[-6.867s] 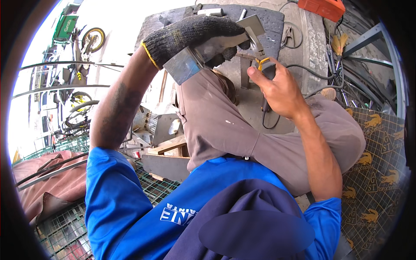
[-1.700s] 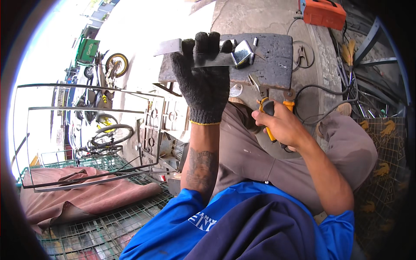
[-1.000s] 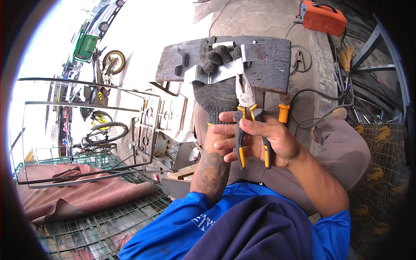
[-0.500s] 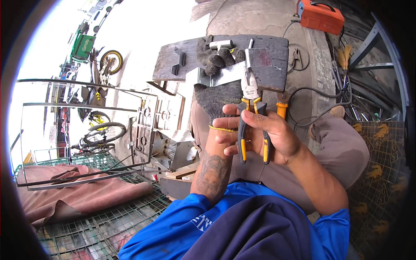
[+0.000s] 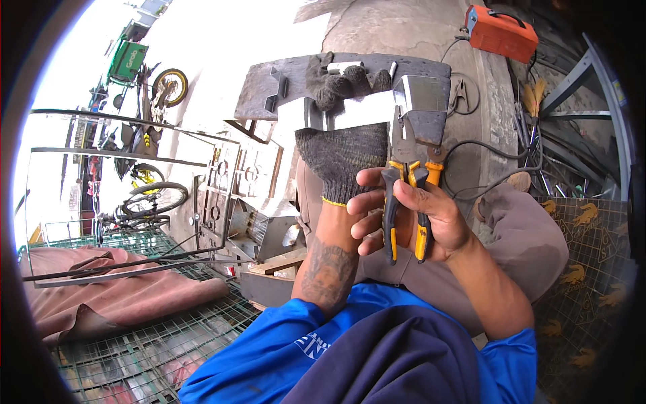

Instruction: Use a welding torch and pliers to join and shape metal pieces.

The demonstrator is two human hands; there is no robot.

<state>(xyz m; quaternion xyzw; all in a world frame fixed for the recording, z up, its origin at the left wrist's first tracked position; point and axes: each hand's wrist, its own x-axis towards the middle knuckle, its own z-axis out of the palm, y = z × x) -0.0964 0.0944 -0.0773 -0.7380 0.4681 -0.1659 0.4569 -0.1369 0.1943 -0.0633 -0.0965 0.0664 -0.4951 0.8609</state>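
A: What occupies the centre of the figure?

B: A shiny bent metal strip (image 5: pixel 360 113), seen across the near edge of the dark surface (image 5: pixel 251 94); whether the two touch cannot be told.

A: And the hands?

B: At that same edge, the gloved left hand (image 5: pixel 344 151) grips the strip, fingers curled over its far side. On the wearer's side of the surface, the bare right hand (image 5: pixel 431 215) holds black-and-yellow pliers (image 5: pixel 404 149), thumb upon one handle, the other fingers loosely extended. The pliers' tips overlap the strip; contact is unclear.

A: What surrounds them?

B: Toward the surface's left end, an angled bracket (image 5: pixel 276 89); near its far edge, a metal cylinder (image 5: pixel 346 67). Just off its near right corner, an orange-handled tool (image 5: pixel 434 173); beyond its far right corner, an orange box-shaped machine (image 5: pixel 501 34).
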